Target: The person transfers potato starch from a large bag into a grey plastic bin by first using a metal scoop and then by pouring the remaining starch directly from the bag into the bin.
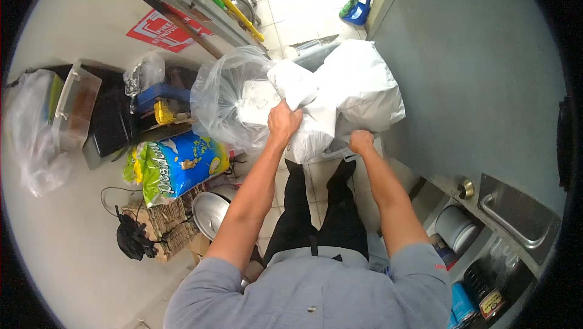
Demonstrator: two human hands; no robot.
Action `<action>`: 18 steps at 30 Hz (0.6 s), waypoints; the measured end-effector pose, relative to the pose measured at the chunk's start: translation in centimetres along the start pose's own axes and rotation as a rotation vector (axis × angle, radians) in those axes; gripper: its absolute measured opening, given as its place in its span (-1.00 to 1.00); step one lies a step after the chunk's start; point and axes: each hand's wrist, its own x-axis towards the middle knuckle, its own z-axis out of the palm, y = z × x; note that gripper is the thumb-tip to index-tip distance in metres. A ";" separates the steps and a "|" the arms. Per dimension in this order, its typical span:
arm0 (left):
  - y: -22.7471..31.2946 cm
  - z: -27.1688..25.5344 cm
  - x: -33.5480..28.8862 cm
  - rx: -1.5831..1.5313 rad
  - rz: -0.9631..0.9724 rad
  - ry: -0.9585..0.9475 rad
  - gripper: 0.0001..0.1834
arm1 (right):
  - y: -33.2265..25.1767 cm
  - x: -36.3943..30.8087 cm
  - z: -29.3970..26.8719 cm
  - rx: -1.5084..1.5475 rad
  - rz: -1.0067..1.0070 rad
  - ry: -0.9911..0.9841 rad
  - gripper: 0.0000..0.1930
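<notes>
My left hand (283, 121) grips the bunched top of a white plastic bag (358, 89) held in front of me above the tiled floor. My right hand (361, 141) is closed on the lower edge of the same white bag. A clear plastic bag (221, 101) with white contents bulges right beside it on the left, touching the white bag. Both forearms reach up from my grey shirt at the lower edge.
A colourful snack bag (176, 165), a metal pot lid (209, 212), a dark box (112, 124) and a clear tub (76, 105) crowd the left. A grey steel counter (473, 74) with shelved cans (464, 305) runs along the right. A blue dustpan (358, 10) stands far ahead.
</notes>
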 end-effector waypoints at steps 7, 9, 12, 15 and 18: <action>0.1 -0.4 -0.3 0.045 0.011 -0.035 -0.55 | 0.6 -0.2 1.0 0.177 0.069 0.071 -0.67; 0.4 -0.4 -0.3 0.048 0.020 -0.037 -0.56 | 0.7 0.1 0.9 0.129 0.030 0.050 -0.67; 0.4 -0.6 -0.4 0.049 0.019 -0.042 -0.57 | 0.6 -0.4 0.5 0.204 0.106 0.108 -0.69; 0.2 -0.5 -0.2 0.046 0.009 -0.034 -0.58 | -0.2 -2.1 -1.6 0.191 0.049 0.089 -0.67; 0.2 -0.2 -0.1 0.041 0.010 -0.028 -0.59 | 1.2 -1.5 0.0 0.168 0.097 0.141 -0.65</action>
